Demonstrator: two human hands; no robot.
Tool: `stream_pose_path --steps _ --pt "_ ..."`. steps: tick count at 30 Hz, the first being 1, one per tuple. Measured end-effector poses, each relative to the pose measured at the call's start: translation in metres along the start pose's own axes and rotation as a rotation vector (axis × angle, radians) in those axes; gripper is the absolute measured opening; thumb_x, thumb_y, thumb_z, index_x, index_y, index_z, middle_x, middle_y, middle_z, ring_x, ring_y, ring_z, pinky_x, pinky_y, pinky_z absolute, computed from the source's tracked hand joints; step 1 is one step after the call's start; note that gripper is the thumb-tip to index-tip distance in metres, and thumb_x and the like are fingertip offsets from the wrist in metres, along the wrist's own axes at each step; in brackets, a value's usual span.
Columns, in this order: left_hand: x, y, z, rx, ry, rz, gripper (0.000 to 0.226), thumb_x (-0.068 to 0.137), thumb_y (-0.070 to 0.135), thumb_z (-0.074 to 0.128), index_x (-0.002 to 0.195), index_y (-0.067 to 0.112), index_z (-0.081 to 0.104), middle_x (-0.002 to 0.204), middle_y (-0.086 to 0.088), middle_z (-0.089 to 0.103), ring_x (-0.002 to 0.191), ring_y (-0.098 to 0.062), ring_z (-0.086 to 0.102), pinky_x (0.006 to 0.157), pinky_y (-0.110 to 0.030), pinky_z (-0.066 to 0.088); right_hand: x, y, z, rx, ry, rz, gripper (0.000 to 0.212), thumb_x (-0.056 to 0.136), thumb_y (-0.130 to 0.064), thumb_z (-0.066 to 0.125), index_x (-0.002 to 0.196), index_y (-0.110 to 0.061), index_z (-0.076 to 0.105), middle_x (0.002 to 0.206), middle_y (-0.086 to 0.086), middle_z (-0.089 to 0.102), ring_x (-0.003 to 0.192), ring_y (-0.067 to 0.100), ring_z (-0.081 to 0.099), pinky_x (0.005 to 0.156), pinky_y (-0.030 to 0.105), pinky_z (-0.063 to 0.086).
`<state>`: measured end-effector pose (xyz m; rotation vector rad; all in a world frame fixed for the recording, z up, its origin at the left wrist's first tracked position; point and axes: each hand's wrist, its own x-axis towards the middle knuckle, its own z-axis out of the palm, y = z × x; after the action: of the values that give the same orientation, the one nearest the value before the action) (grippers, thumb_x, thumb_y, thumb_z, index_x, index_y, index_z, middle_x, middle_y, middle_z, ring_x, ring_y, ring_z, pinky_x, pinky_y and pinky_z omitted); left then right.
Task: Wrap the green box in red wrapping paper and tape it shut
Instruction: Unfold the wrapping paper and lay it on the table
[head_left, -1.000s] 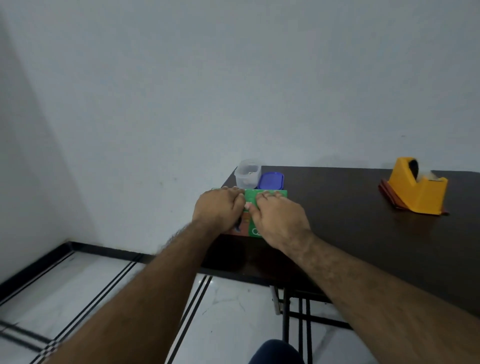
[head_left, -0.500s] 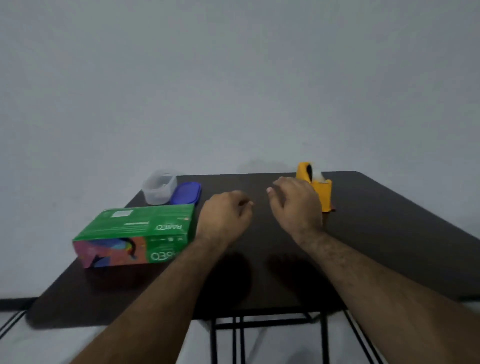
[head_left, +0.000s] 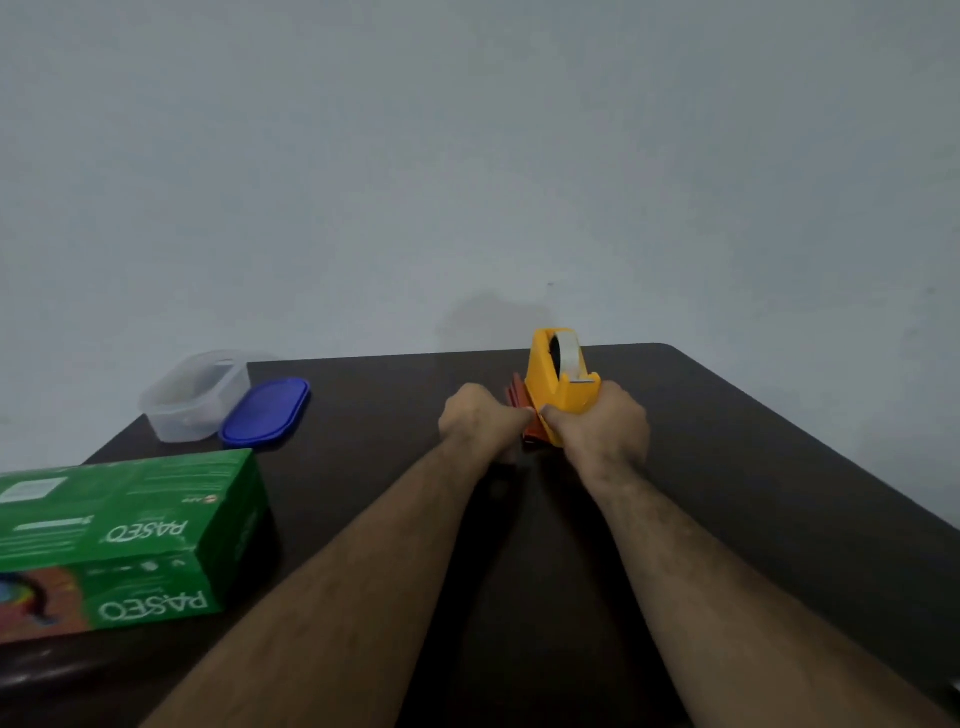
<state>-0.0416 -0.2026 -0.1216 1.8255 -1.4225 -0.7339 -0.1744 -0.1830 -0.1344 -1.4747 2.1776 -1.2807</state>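
The green box (head_left: 119, 535) lies on its side at the left of the dark table (head_left: 727, 493), apart from both hands. A yellow tape dispenser (head_left: 558, 382) with a roll of clear tape stands at the table's far middle, on top of folded red wrapping paper (head_left: 519, 397). My right hand (head_left: 602, 423) grips the dispenser's near end. My left hand (head_left: 478, 421) is beside it with fingers curled at the edge of the red paper; most of the paper is hidden under the dispenser and my hands.
A clear plastic container (head_left: 195, 397) and its blue lid (head_left: 266, 411) sit at the table's far left corner, behind the green box. A plain grey wall stands right behind the table. The table's right edge slants toward me.
Both hands let go of the green box, crossed to the right and forward, and now hold at the tape dispenser and red paper. My view swung right, so the box now lies at the left.
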Motion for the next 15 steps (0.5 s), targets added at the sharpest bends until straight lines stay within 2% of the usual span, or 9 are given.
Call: stream_pose_path --steps 2,4,7,11,15 --pt "0.005 0.007 0.007 0.000 -0.024 -0.035 0.038 0.080 0.043 0.086 0.087 0.009 0.072 0.065 -0.006 0.076 0.061 -0.019 0.077 0.073 -0.038 0.067 0.002 0.000 0.000 -0.023 0.014 -0.013 0.047 0.081 -0.051 0.086 0.108 -0.019 0.064 0.098 -0.001 0.062 0.086 0.023 0.057 0.069 0.030 0.040" --pt "0.008 0.009 0.011 0.014 -0.059 -0.066 0.037 0.081 0.039 0.088 0.090 0.008 0.071 0.065 -0.007 0.076 0.059 -0.018 0.077 0.071 -0.038 0.068 0.003 0.002 0.001 -0.012 0.028 -0.016 0.046 0.081 -0.050 0.085 0.107 -0.018 0.064 0.094 -0.004 0.055 0.083 0.019 0.050 0.069 0.031 0.040" --pt "0.010 0.011 0.014 0.051 -0.080 -0.071 0.030 0.080 0.031 0.088 0.089 0.007 0.073 0.064 -0.007 0.076 0.058 -0.018 0.077 0.067 -0.038 0.068 0.005 0.003 0.002 0.011 0.043 -0.017 0.046 0.081 -0.050 0.085 0.105 -0.017 0.063 0.094 -0.004 0.054 0.084 0.018 0.049 0.070 0.031 0.040" --pt "0.003 0.011 0.009 0.092 -0.043 -0.025 0.009 0.083 0.015 0.077 0.082 0.006 0.076 0.060 -0.006 0.074 0.054 -0.019 0.075 0.060 -0.036 0.067 0.002 0.003 0.002 0.064 0.078 -0.020 0.044 0.081 -0.050 0.085 0.095 -0.019 0.058 0.093 -0.002 0.058 0.082 0.018 0.052 0.067 0.030 0.040" --pt "-0.007 0.002 -0.013 0.109 0.011 -0.034 0.010 0.082 0.014 0.073 0.079 0.005 0.076 0.057 -0.007 0.073 0.052 -0.020 0.075 0.061 -0.040 0.067 0.001 0.006 0.000 0.101 0.104 -0.017 0.045 0.082 -0.049 0.085 0.104 -0.015 0.065 0.099 0.001 0.065 0.085 0.019 0.056 0.069 0.032 0.043"
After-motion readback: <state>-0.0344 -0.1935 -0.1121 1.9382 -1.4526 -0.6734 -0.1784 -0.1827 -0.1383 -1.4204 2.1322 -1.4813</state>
